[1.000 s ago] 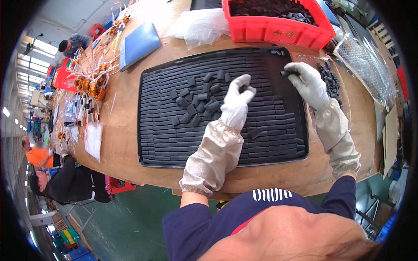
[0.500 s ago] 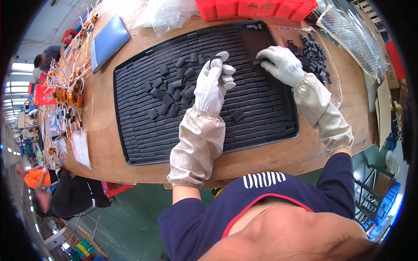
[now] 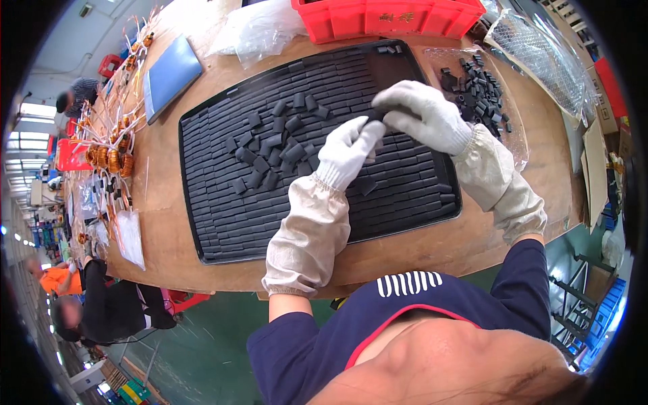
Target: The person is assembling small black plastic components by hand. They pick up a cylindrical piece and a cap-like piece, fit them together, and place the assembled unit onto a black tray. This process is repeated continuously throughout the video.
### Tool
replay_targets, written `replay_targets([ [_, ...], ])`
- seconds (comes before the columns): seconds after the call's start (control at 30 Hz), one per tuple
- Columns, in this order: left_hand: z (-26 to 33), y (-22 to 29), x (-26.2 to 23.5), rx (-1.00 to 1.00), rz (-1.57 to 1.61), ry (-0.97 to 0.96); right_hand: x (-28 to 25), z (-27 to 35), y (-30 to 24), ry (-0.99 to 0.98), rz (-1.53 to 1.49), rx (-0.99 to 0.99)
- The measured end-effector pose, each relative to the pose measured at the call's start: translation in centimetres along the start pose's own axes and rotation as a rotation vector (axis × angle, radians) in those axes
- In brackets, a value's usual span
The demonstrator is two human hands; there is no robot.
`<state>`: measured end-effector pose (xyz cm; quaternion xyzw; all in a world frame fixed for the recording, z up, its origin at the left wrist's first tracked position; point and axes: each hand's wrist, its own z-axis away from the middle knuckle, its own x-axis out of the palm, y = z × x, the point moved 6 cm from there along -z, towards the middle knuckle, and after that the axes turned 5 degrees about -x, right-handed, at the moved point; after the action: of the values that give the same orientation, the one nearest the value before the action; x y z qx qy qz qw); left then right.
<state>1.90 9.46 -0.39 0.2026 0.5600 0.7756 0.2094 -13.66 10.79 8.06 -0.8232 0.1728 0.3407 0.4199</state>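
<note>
Both of my hands wear white gloves and meet over the right part of a large black tray (image 3: 223,260). My left hand (image 3: 347,152) is closed, thumb and fingers pinching a small black block (image 3: 373,115) at its fingertips. From the right, my right hand (image 3: 426,116) reaches to the same spot, its fingers curled at the block and partly hiding it. Rows of black blocks (image 3: 337,74) fill most of the tray. A loose heap of flat black blocks (image 3: 273,140) lies on these rows, left of my left hand. Another loose block (image 3: 365,185) rests below that hand.
Right of the tray, small black pieces (image 3: 482,91) lie on clear plastic. A red crate (image 3: 398,20) and a plastic bag (image 3: 260,30) stand behind it. Leftward are a blue folder (image 3: 172,74) and copper-wound coils (image 3: 108,158). Bubble wrap (image 3: 540,61) lies far right. Other people are at left.
My right hand has moved left, and my left hand has come right and down, so that their fingertips now meet at the block. The view has shifted slightly.
</note>
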Motion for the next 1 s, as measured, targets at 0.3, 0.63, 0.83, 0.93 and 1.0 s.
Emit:
replay_targets([
  [0.3, 0.3, -0.4, 0.7, -0.060, 0.281, -0.138, 0.1, -0.6, 0.7, -0.021, -0.075, -0.079],
  [0.63, -0.1, 0.2, 0.5, -0.046, 0.361, -0.106, 0.2, -4.7, 14.0, 0.089, 0.945, 0.023],
  [0.83, -0.3, -0.7, 0.1, -0.025, 0.423, -0.131, 0.9, -5.6, 13.5, 0.017, 0.948, 0.001],
  [0.93, -0.2, -0.5, 0.5, -0.029, 0.381, -0.120, 0.7, -5.3, 14.0, 0.037, 0.946, -0.008],
  [1.0, -0.5, -0.8, 0.6, -0.008, 0.401, -0.151, 0.7, -5.5, 14.1, 0.022, 0.939, 0.007],
])
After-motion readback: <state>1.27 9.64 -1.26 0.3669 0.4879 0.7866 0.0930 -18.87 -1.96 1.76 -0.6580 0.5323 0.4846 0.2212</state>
